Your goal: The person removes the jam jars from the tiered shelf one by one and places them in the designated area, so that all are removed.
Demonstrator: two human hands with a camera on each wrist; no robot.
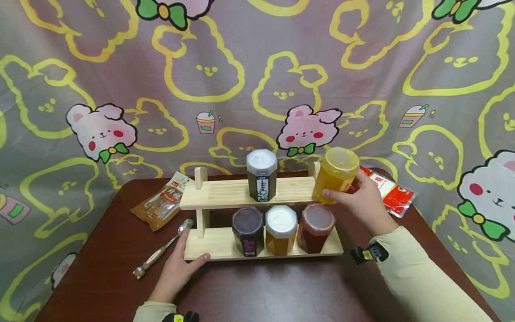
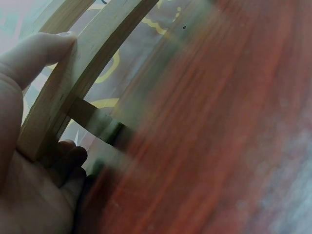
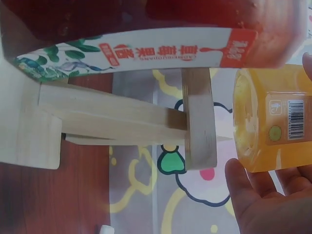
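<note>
My right hand [image 1: 364, 201] holds a jar of yellow jam [image 1: 337, 174] by its side, over the right end of the rack's upper shelf. In the right wrist view, a gap shows between the yellow jar's base [image 3: 243, 119] and the shelf end [image 3: 200, 122]. My left hand [image 1: 177, 268] grips the left end of the lower shelf of the wooden rack [image 1: 219, 241], thumb [image 2: 39, 53] along the board and fingers curled under it. A dark jar with a white lid [image 1: 262, 176] stands on the upper shelf. Below stand a purple jar [image 1: 247, 230], an amber jar [image 1: 280, 230] and a red strawberry jam jar [image 1: 315, 228].
Left of the rack, a spoon with a bear-shaped handle end [image 1: 154, 257] and a brown packet [image 1: 162, 201] lie on the dark wooden table [image 1: 273, 290]. A red and white packet [image 1: 390, 192] lies behind my right hand. A patterned curtain [image 1: 225, 112] hangs behind the table.
</note>
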